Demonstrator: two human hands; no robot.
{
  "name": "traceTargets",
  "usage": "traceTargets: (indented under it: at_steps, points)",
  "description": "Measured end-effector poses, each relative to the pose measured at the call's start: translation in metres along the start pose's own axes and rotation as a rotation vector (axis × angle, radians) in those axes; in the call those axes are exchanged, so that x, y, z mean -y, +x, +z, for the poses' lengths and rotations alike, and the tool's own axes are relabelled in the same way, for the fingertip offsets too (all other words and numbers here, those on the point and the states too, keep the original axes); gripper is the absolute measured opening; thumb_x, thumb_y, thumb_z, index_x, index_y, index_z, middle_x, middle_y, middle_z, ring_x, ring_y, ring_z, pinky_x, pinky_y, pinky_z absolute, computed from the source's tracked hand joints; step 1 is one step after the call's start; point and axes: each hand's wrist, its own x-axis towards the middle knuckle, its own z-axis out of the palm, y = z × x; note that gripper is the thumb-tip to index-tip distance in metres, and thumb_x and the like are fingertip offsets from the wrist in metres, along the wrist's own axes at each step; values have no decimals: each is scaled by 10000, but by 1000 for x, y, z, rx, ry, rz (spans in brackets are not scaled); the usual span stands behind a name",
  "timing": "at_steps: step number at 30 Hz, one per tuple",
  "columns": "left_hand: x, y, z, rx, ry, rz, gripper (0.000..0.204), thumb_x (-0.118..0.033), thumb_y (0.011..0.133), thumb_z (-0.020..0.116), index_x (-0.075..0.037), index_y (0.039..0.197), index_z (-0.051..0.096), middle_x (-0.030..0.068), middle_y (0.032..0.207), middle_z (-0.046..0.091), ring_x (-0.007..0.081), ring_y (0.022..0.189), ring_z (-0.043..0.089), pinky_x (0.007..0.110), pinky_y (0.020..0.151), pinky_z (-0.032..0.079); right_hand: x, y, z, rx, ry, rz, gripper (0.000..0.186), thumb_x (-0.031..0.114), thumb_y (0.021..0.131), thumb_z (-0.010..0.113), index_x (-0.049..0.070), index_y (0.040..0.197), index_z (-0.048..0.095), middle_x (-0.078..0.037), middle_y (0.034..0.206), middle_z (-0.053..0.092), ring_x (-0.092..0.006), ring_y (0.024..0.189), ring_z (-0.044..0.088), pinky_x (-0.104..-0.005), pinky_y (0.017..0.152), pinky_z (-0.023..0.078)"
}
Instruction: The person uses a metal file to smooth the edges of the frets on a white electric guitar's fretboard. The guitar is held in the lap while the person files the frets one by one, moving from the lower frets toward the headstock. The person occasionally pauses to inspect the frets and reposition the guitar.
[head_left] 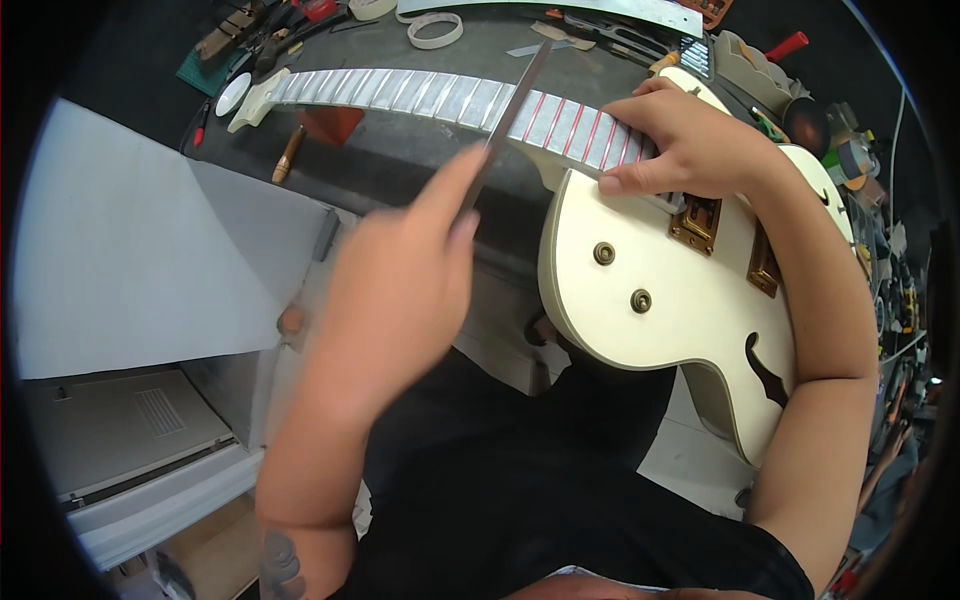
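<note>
My left hand (410, 270), slightly blurred, is closed around a narrow dark metal file (520, 100). The file lies slantwise across the guitar's fretboard (400, 92), pointing away from me. Silvery tape covers the board between the frets, and several frets near the body are marked red. The cream guitar body (600, 310), with brass-coloured pickups and knobs, sits at the bench's near edge on the right. My right hand (705, 145) grips the neck where it meets the body, thumb on the near side and fingers over the far side. My right forearm crosses the body.
A red block (333, 124) is under the neck, near a wooden-handled tool (289, 155). Behind it lie a tape roll (435, 32) and several hand tools. A small white dish (233, 94) is by the headstock. A pale cabinet (170, 230) stands at left.
</note>
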Motion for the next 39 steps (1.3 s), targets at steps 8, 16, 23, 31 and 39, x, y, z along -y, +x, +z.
traceTargets:
  at_steps: [8, 16, 23, 31, 39]
  points:
    - [4, -126, -31, 72, 64, -89, 611, 26, 984, 677, -52, 1585, 592, 146, 709, 625, 328, 597, 633, 398, 598, 498, 4, 0, -1, 4, 0, -4, 914, 646, 817, 797, -35, 1419, 704, -289, 1310, 697, -421, 1408, 534, -484, 1132, 487]
    - [4, -100, -24, 45, -5, -67, 623, 5, 994, 673, -78, 1603, 574, 171, 705, 636, 381, 626, 648, 440, 606, 497, 6, 0, 0, 14, 73, -24, 919, 632, 809, 801, -51, 1415, 700, -288, 1319, 692, -416, 1411, 534, -476, 1125, 490]
    - [8, 42, 8, -102, 82, 127, 497, -94, 1028, 666, -94, 1522, 607, 271, 819, 715, 514, 781, 696, 611, 733, 540, 12, 2, -6, 25, 43, -29, 884, 612, 820, 803, -15, 1435, 702, -283, 1314, 706, -422, 1426, 525, -481, 1140, 481]
    - [5, -90, -23, 62, 58, -23, 644, -23, 997, 678, -139, 1618, 555, 233, 809, 719, 456, 746, 720, 532, 684, 534, 1, 2, 2, 16, 57, -31, 870, 612, 826, 808, -7, 1429, 708, -282, 1313, 709, -426, 1402, 533, -487, 1142, 476]
    - [7, 45, 6, -105, 118, 159, 465, -102, 1032, 667, -104, 1495, 633, 282, 833, 724, 506, 799, 714, 608, 756, 550, 10, 0, 0, -7, 55, -55, 851, 607, 849, 797, -15, 1424, 709, -265, 1268, 720, -407, 1371, 546, -470, 1128, 484]
